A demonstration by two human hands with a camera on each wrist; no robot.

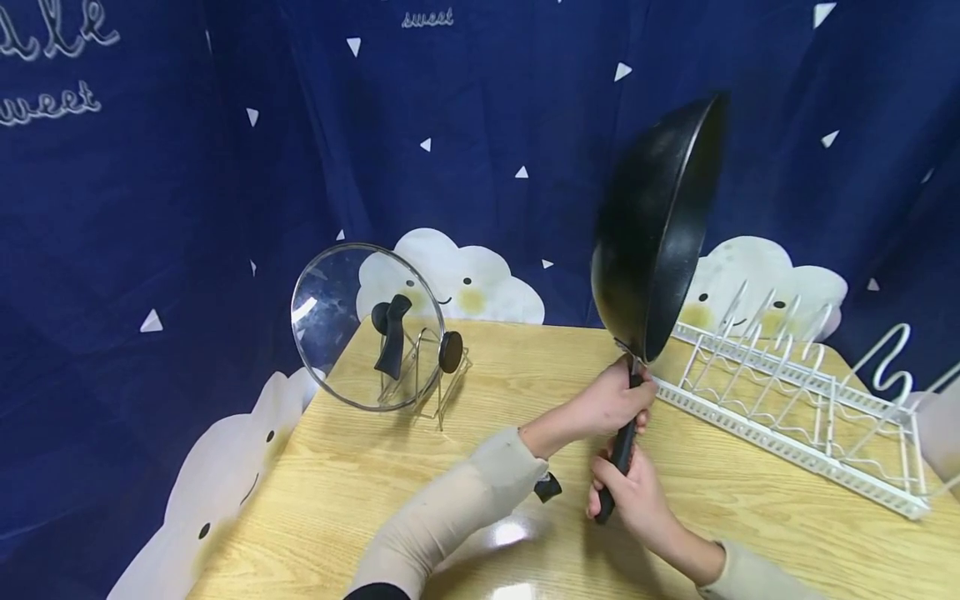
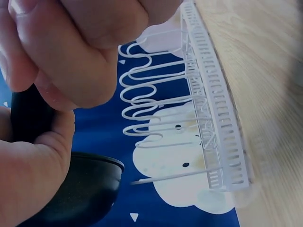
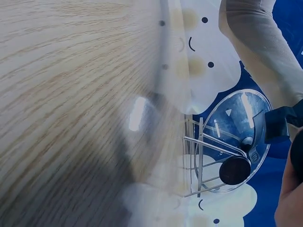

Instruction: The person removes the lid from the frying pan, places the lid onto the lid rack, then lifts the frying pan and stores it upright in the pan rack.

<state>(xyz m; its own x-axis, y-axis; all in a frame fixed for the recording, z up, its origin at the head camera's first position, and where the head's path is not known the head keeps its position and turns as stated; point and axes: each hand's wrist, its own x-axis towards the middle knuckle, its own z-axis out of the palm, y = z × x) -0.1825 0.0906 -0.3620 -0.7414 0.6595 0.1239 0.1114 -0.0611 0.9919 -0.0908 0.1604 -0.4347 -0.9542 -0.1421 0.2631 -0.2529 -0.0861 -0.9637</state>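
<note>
A black wok (image 1: 652,225) is held up on its edge above the table, its bowl toward the back and its open side facing right. My left hand (image 1: 611,398) grips the black handle (image 1: 624,450) close to the bowl. Lower down, near the handle's end, my right hand (image 1: 632,493) holds it too. In the left wrist view, the left hand (image 2: 33,165) wraps the handle, with the wok (image 2: 90,189) showing below. Only a little of the right hand (image 3: 289,201) shows at the right edge of the right wrist view.
A white wire dish rack (image 1: 795,408) stands on the right of the wooden table (image 1: 525,358). At the back left, a glass lid (image 1: 337,333) with a black knob leans in a small metal stand (image 1: 438,392). A dark blue curtain (image 1: 480,125) hangs behind.
</note>
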